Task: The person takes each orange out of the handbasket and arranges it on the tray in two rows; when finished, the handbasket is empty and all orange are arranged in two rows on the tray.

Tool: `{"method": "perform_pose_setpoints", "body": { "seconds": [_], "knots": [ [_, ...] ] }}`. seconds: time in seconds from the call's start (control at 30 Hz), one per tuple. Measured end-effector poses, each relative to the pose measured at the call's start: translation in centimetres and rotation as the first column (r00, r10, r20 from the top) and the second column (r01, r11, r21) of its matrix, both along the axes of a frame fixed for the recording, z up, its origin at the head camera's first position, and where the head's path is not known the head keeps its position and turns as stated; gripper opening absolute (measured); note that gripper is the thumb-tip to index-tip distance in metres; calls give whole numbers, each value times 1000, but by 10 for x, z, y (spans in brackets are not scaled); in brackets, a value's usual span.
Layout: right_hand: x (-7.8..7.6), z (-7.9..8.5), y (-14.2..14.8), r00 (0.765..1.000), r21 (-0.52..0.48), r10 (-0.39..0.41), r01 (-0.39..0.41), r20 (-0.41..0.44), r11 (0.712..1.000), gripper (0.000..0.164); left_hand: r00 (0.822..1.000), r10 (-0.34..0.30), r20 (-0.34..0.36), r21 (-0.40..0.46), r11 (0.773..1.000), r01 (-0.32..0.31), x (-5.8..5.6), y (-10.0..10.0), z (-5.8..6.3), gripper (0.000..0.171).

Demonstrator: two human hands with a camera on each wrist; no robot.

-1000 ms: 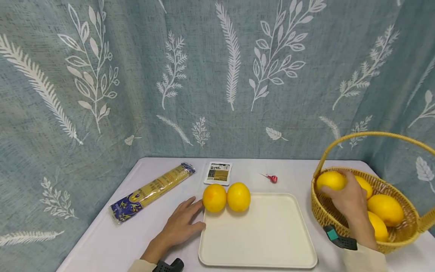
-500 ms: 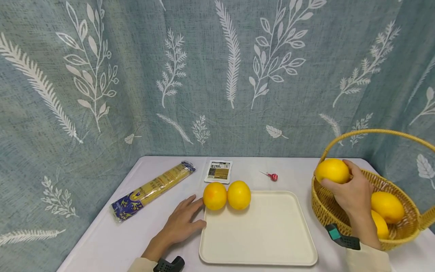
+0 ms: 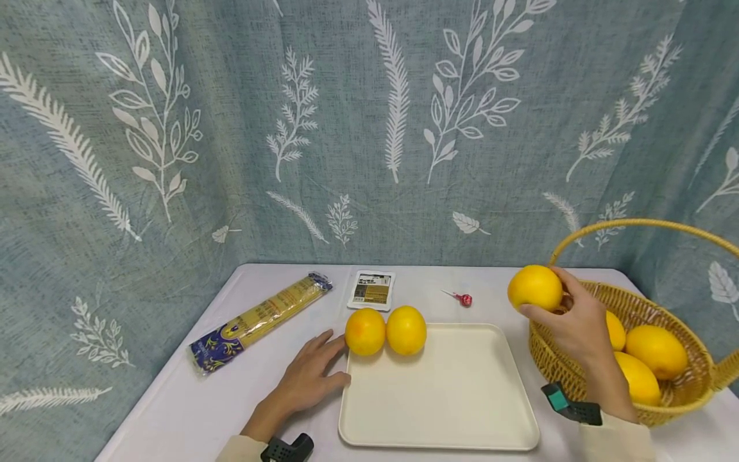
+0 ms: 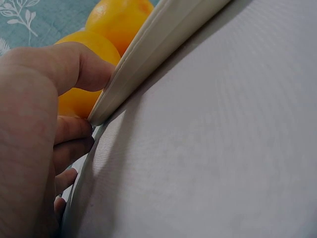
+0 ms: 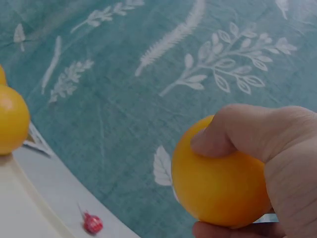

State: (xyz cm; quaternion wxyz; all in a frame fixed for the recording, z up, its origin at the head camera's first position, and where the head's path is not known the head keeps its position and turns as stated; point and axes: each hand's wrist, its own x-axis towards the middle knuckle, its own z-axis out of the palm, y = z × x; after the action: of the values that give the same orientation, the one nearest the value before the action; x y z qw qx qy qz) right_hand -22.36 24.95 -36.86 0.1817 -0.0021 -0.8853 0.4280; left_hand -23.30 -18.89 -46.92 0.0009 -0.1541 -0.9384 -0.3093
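Note:
My right hand (image 3: pixel 586 330) grips an orange (image 3: pixel 534 287) between thumb and fingers, above the left rim of a wicker basket (image 3: pixel 548 353). In the right wrist view the thumb lies over the top of this orange (image 5: pixel 218 191), with fingers beneath it. Several more yellow-orange fruits (image 3: pixel 656 352) lie inside the basket. Two oranges sit side by side at the back left corner of a cream tray (image 3: pixel 439 398). My left hand (image 3: pixel 308 375) rests at the tray's left edge, its thumb touching the rim and its fingers loosely spread beside the left orange (image 3: pixel 365 332).
A pack of spaghetti (image 3: pixel 260 322) lies slanted on the left of the white-covered table. Behind the tray are a small flat packet (image 3: pixel 371 290) and a red lollipop (image 3: pixel 464 299). The basket's tall handle (image 3: pixel 641 222) arches over its opening. A patterned curtain (image 3: pixel 369 128) hangs behind.
My right hand has lifted the orange out of the basket and carried it left past the rim. The left hand has stayed at the tray's edge.

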Motion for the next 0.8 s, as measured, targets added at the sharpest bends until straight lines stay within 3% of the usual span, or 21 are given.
{"method": "perform_pose_setpoints", "body": {
  "seconds": [0.27,0.43,0.8],
  "knots": [
    [-3,0,-21,985,38,166,-168,41,985,79,1000,4,4,-9,1000,-4,-1,0,-1,73],
    [-7,-5,-35,971,66,225,-230,81,971,77,1000,3,2,-14,1000,-3,-2,0,-1,73],
    [-24,-35,-61,930,37,329,-339,164,940,82,1000,1,7,-13,1000,-1,-1,0,1,73]
  ]
}}
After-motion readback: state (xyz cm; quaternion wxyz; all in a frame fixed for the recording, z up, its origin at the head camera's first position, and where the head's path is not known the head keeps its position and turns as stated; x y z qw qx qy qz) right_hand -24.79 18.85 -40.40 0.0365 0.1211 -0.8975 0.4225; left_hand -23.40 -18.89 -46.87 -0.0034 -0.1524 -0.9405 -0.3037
